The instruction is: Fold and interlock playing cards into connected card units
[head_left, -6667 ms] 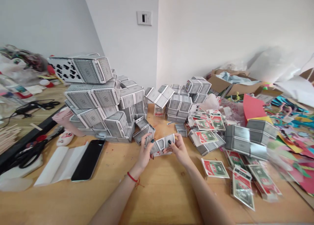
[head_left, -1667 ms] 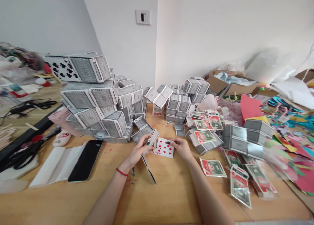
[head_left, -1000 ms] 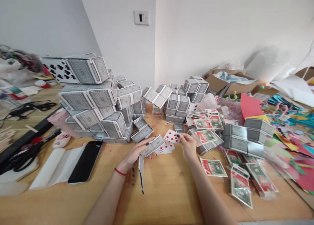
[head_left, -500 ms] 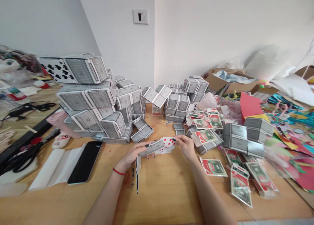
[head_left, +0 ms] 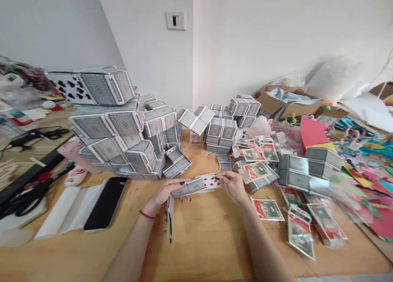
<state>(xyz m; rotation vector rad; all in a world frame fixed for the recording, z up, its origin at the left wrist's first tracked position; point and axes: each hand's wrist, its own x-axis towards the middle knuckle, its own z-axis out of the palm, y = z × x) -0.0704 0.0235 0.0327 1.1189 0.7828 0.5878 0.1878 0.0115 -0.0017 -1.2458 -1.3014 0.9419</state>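
Note:
In front of me, my left hand (head_left: 167,192) grips a folded strip of joined playing cards (head_left: 192,186), grey backs up, thumb on top and fingers beneath. One end of the strip hangs down below that hand, seen edge-on. My right hand (head_left: 233,185) pinches the right end of a red diamond card (head_left: 212,181), whose left part meets the strip's right end. Whether the card goes into the strip or only overlaps it, I cannot tell. Just beyond lie a small folded card piece (head_left: 224,162) and an open card box shape (head_left: 178,163).
Stacked blocks made of cards (head_left: 123,122) rise at the left, with more blocks (head_left: 219,130) behind. A phone (head_left: 106,203), white paper (head_left: 67,212) and scissors (head_left: 30,196) lie left. Red-green card packets (head_left: 267,209) and card blocks (head_left: 294,171) crowd the right.
My right hand has shifted slightly with the diamond card, which now lies more in line with the strip. Less of the other cards' faces shows beneath. My left hand keeps its grip.

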